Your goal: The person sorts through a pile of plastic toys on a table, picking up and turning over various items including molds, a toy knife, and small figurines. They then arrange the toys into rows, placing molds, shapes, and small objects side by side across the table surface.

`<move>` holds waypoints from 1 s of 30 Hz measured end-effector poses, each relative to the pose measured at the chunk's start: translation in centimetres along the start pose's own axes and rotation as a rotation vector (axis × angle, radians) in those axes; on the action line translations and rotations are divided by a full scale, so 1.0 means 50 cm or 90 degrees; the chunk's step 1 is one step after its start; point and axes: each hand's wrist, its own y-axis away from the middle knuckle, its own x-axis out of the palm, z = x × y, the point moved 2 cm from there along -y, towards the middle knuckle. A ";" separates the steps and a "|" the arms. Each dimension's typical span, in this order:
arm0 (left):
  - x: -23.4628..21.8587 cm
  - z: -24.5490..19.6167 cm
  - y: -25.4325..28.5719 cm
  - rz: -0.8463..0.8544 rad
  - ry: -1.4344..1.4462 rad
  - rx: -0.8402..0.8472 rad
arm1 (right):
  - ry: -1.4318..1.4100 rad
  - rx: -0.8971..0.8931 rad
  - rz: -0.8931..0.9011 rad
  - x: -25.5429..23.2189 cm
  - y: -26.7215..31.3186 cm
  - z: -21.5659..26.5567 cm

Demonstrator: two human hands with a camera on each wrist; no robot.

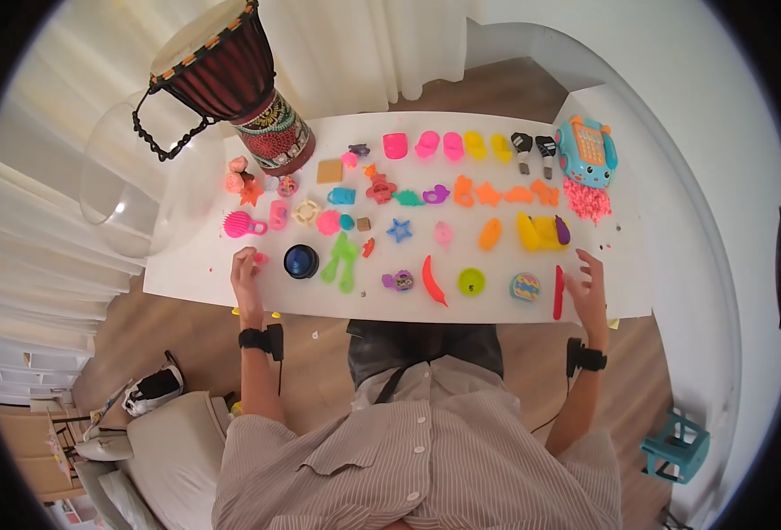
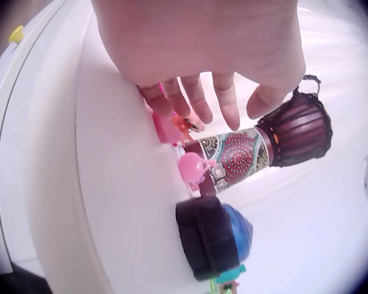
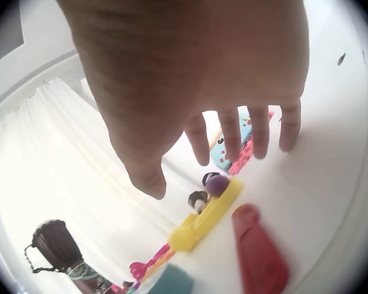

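The left hand [image 1: 245, 271] is at the table's left front, its fingers loosely bent beside a small pink piece [image 1: 260, 259]; whether they touch cannot be told. In the left wrist view the left hand [image 2: 202, 55] hangs with fingers spread, near a dark pot with a blue dome [image 2: 211, 236]. At the right front the right hand [image 1: 588, 281] is held with fingers parted, just right of a long red piece [image 1: 558, 292]. The right wrist view shows the right hand [image 3: 196, 79] with nothing between its fingers, the red piece [image 3: 260, 251] below it.
Rows of small toys fill the white table [image 1: 390, 306]. A tall drum [image 1: 267, 132] stands at the back left and a toy phone [image 1: 587, 150] at the back right, above pink beads [image 1: 588, 201]. A teal stool [image 1: 675, 448] is on the floor at right.
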 end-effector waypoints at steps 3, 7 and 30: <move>0.045 -0.007 0.028 0.048 -0.035 0.083 | 0.062 -0.102 -0.009 0.045 0.039 0.034; 0.103 -0.002 0.030 0.121 -0.269 0.182 | 0.107 -0.142 -0.065 0.099 0.049 0.053; 0.268 -0.006 0.088 0.255 -0.480 0.112 | 0.290 -0.053 -0.175 0.368 -0.074 0.130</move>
